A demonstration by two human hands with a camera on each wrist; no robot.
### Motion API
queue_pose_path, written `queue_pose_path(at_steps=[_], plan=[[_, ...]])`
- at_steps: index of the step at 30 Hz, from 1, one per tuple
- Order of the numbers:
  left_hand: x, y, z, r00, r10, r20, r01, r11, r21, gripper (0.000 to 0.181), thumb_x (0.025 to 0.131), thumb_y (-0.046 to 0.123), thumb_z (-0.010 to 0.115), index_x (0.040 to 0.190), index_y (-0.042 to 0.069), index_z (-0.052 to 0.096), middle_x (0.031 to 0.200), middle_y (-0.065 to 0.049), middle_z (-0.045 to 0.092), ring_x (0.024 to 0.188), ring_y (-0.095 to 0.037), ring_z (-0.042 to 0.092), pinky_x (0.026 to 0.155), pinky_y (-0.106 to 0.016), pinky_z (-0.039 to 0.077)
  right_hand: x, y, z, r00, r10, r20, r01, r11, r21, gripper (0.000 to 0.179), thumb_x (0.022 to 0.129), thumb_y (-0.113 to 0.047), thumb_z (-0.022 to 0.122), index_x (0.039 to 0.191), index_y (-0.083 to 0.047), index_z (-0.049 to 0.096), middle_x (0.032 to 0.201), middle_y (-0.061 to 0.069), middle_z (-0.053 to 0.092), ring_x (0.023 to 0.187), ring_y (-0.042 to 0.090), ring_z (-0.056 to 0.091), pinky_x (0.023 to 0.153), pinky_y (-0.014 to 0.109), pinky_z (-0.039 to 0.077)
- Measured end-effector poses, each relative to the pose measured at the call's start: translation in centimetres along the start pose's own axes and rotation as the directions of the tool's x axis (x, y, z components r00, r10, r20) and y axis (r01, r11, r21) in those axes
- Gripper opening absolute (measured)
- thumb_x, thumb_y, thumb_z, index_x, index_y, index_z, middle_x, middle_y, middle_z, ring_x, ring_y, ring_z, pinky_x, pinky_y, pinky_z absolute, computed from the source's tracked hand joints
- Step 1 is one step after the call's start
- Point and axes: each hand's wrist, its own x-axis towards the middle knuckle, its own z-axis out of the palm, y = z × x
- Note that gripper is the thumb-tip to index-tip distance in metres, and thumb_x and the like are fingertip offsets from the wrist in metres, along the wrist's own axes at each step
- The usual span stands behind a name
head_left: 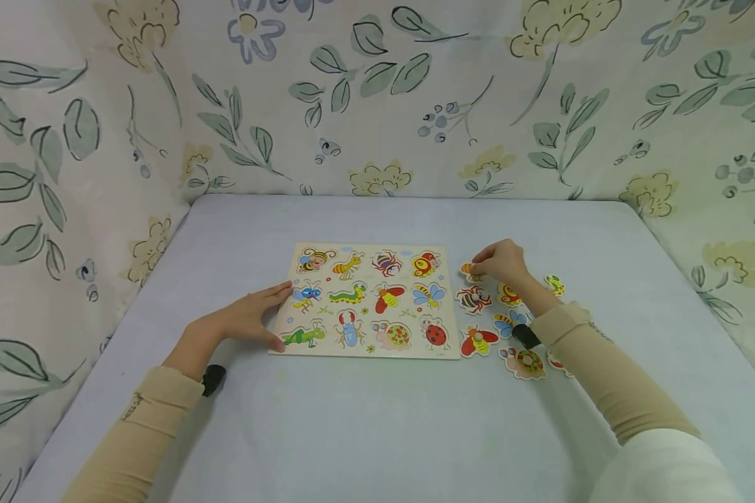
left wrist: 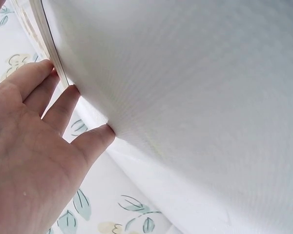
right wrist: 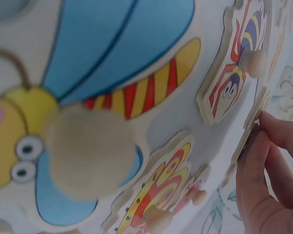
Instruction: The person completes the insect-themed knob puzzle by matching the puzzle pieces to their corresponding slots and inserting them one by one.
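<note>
At the left of the head view, the left hand [head_left: 247,316] lies with thumb and fingers spread apart, tips against the left edge of the pale rectangular wooden board [head_left: 366,276] printed with 12 coloured creatures; it clamps nothing, and this touch probably keeps the board from sliding.

Right of centre, the right hand [head_left: 502,264] has its fingertips together, pinching the small yellow-and-brown striped wooden insect piece [head_left: 469,272] just beside the board's upper right corner. Whether the piece is lifted cannot be told. Its top is hidden by the fingers, but a rounded pale wooden knob [right wrist: 90,153] on a neighbouring piece suggests why it is held from above.

Below that hand lie the purple-and-yellow striped spider piece [head_left: 474,300] and the red-winged insect piece [head_left: 479,341], near the board, seemingly for easy reach.
</note>
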Motion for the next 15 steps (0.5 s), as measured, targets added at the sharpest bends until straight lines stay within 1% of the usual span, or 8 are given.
queue_pose_path(at_steps=[8, 15], plan=[[-0.12, 0.29, -0.08, 1.0, -0.007, 0.0, 0.007, 1.0, -0.001, 0.114, 0.07, 0.043, 0.084, 0.153, -0.002, 0.02, 0.16, -0.02, 0.014, 0.144, -0.044, 0.012, 0.113, -0.066, 0.012, 0.17, -0.07, 0.66, 0.999, -0.033, 0.003, 0.033, 0.999, -0.005, 0.027, 0.089, -0.012, 0.069, 0.104, 0.01, 0.069, 0.108, 0.025, 0.066, 0.102, 0.037, 0.055, 0.088, 0.047, 0.048], [-0.07, 0.18, -0.06, 1.0, -0.005, 0.0, 0.005, 1.0, 0.001, 0.114, 0.07, 0.044, 0.084, 0.153, -0.001, 0.02, 0.16, -0.02, 0.014, 0.144, -0.044, 0.012, 0.112, -0.066, 0.013, 0.27, -0.55, 1.05, 0.999, -0.045, -0.008, 0.045, 0.999, -0.009, 0.025, 0.089, -0.013, 0.069, 0.102, 0.009, 0.071, 0.105, 0.023, 0.068, 0.1, 0.035, 0.057, 0.087, 0.045, 0.048]])
